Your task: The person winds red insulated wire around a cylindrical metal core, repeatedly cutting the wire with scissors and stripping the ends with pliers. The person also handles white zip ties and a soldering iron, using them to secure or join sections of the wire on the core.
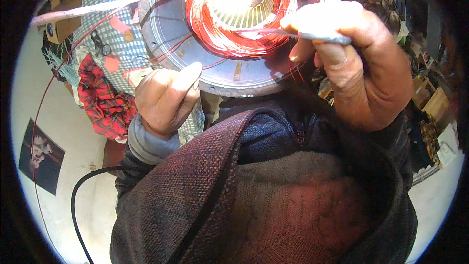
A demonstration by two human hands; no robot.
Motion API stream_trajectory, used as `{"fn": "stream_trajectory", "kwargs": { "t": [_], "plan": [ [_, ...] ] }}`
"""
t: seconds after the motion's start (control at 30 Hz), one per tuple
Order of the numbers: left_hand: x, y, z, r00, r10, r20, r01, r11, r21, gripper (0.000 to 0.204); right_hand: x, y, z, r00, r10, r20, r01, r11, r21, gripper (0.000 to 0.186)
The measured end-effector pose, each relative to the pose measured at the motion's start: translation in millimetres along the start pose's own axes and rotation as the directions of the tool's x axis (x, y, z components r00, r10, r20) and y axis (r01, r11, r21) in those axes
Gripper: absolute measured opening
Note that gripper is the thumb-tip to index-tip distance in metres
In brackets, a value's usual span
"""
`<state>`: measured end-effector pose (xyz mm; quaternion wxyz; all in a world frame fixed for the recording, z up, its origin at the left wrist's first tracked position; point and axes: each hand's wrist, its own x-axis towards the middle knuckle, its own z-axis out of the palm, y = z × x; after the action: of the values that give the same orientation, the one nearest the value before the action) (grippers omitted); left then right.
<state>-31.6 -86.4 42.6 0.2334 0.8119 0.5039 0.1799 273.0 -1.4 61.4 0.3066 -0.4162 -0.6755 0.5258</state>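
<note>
A motor stator [173, 63], a round metal housing, stands in front of me. A thick ring of red-orange copper winding [215, 41] surrounds its slotted, brightly lit bore [243, 17]. At its lower left edge, my left hand [168, 95] is closed in a pinch on a thin red wire [213, 64] running from the winding. My right hand [369, 63] grips a slim tool with a grey handle [325, 36]. The tool's thin blade [273, 31] points left across the winding and bore. Glare washes out part of the right fingers.
A long whitish rod-like piece [107, 6] reaches the winding from the left. Beyond lies a checkered cloth [93, 22] with black-handled scissors [100, 45] and pink scraps [112, 63]. A red plaid cloth [100, 100] hangs nearby. A black cable [78, 190] curves at lower left. Clutter fills the right side.
</note>
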Motion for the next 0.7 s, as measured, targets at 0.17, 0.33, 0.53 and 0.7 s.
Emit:
{"fn": "stream_trajectory", "kwargs": {
  "t": [0.17, 0.33, 0.53, 0.7],
  "plan": [
    [-3.2, -2.4, 5.0, 0.998, 0.050, -0.046, -0.048, 0.998, 0.040, 0.037, -3.2, 7.0, 3.0, 0.999, 0.012, -0.048, -0.010, 0.999, 0.047, 0.023],
    [-4.6, -4.7, 7.7, 0.995, 0.074, -0.065, -0.070, 0.995, 0.066, 0.040, -7.5, 3.3, 11.6, 0.986, 0.165, -0.022, -0.152, 0.949, 0.276, 0.023],
    [-2.9, -3.3, 10.5, 0.995, 0.066, -0.073, -0.062, 0.997, 0.056, 0.043, -1.6, 10.8, 11.0, 0.991, -0.066, -0.114, 0.073, 0.996, 0.052, 0.022],
    [-0.3, -0.4, 10.9, 0.994, 0.053, -0.091, -0.047, 0.997, 0.068, 0.042, 4.4, 23.7, 12.6, 0.945, -0.225, -0.237, 0.211, 0.974, -0.084, 0.017]
  ]
}}
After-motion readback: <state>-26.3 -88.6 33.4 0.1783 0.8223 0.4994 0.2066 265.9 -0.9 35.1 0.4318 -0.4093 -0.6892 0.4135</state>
